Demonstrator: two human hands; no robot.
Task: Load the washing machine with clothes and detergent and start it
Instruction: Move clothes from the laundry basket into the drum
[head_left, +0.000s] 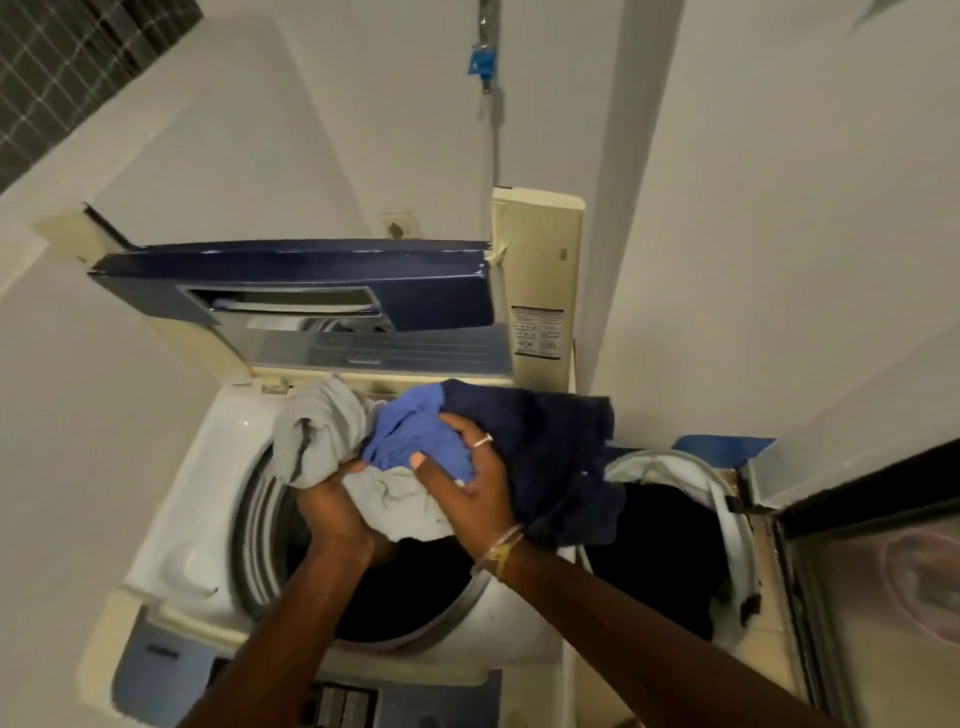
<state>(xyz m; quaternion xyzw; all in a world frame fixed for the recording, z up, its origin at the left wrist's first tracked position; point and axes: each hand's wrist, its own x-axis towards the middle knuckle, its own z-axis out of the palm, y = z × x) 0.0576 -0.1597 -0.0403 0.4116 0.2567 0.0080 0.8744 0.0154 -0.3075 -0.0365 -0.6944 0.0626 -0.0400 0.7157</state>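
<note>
A top-loading washing machine (176, 499) stands below me with its blue lid (322, 280) folded up at the back and its dark drum (410, 597) showing. Over the drum I hold a bundle of clothes: a grey garment (322, 431), a light blue one (415, 431) and a dark navy one (550, 452). My left hand (332, 514) grips the grey cloth from below. My right hand (467, 478), with a ring and a bracelet, presses on the blue and navy cloth from above. No detergent shows.
A laundry basket (727, 499) with dark clothes sits right of the machine. The machine's control panel (343, 701) lies at the near edge. White walls close in on both sides; a hose (491, 130) runs down the back wall. A dark-framed glass door (872, 571) stands at right.
</note>
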